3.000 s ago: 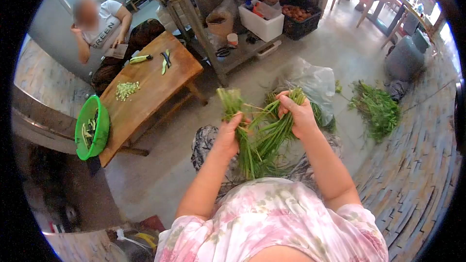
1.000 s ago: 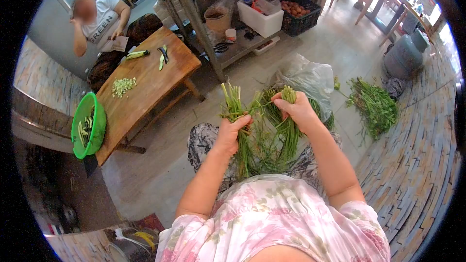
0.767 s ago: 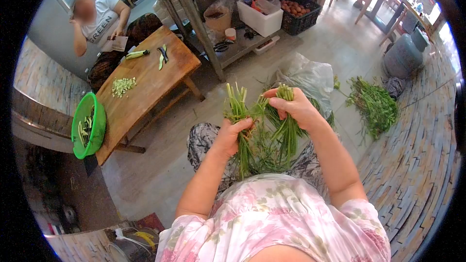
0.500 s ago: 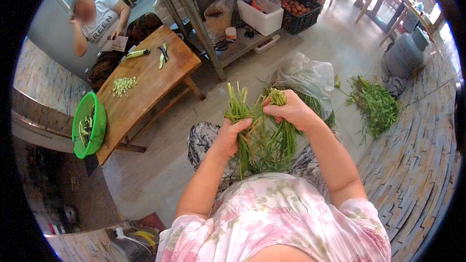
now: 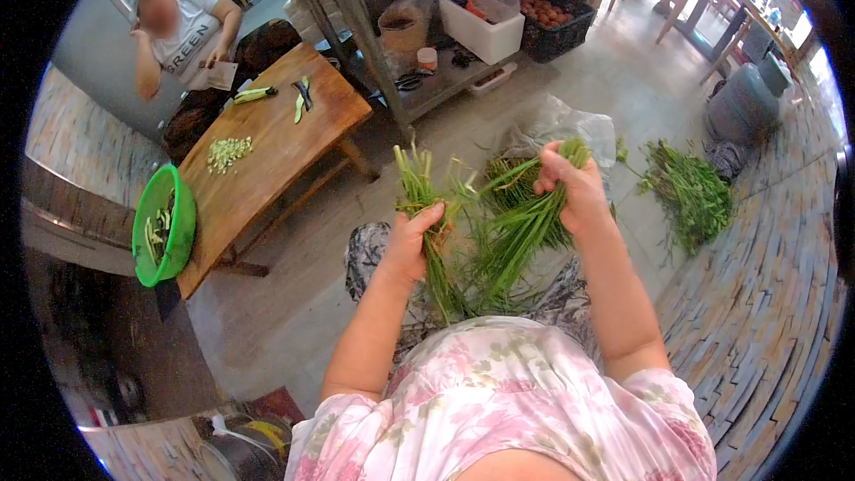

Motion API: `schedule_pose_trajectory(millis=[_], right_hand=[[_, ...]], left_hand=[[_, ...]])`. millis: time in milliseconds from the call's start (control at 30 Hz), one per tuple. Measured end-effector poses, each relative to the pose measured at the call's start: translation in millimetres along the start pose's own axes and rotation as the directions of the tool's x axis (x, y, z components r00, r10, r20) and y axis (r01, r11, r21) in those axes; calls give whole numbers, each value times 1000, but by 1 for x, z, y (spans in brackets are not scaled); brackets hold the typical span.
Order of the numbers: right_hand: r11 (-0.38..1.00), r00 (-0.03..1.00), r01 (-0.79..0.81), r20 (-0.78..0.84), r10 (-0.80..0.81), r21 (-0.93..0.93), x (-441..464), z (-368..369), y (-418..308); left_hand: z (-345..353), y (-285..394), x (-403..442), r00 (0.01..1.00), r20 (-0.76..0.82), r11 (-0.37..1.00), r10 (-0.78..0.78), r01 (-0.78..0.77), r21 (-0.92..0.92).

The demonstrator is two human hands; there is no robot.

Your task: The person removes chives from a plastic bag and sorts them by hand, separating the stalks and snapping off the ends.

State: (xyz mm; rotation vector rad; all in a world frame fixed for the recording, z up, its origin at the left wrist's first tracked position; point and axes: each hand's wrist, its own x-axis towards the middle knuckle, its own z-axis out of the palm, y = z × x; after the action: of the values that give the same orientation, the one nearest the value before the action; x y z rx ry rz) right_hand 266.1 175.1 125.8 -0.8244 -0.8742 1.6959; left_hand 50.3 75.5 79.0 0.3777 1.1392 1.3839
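Note:
My left hand (image 5: 412, 239) is closed round a bunch of leafy green herbs (image 5: 415, 180), its pale cut stems pointing up and its leaves hanging toward my lap. Apart from it, to the right, my right hand (image 5: 573, 185) grips a second bunch of green herbs (image 5: 524, 233), with stem ends showing above the fist and leaves trailing down to the left. A few thin strands stretch between the two bunches. Behind my right hand a clear plastic bag (image 5: 561, 120) lies on the floor with more greens. The exact kind of herb is hard to make out.
A heap of greens (image 5: 686, 196) lies on the floor at right, near a grey gas cylinder (image 5: 744, 100). At left, a wooden table (image 5: 267, 156) bears chopped pieces and peeled vegetables, beside a green basket (image 5: 185, 230). A seated person (image 5: 191, 44) is behind it. Shelves hold a white box (image 5: 485, 31).
My hands have moved apart, each with its bunch. The right one has shifted up and to the right, the left slightly left, and the right bunch now slants across the gap.

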Motion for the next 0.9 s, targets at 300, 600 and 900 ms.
schedule_pose_trajectory(millis=[300,600,900], right_hand=[[992,995,50,-89,-39,119,3,-26,-13],[988,997,-78,-18,76,-130,-7,-15,27],[977,981,-158,91,172,-142,-10,4,34]], left_hand=[[-47,20,9,967,-154,962,201,-224,-154],[-27,22,-7,979,-57,968,196,-203,-148],[11,5,-7,971,239,994,-7,32,-102]])
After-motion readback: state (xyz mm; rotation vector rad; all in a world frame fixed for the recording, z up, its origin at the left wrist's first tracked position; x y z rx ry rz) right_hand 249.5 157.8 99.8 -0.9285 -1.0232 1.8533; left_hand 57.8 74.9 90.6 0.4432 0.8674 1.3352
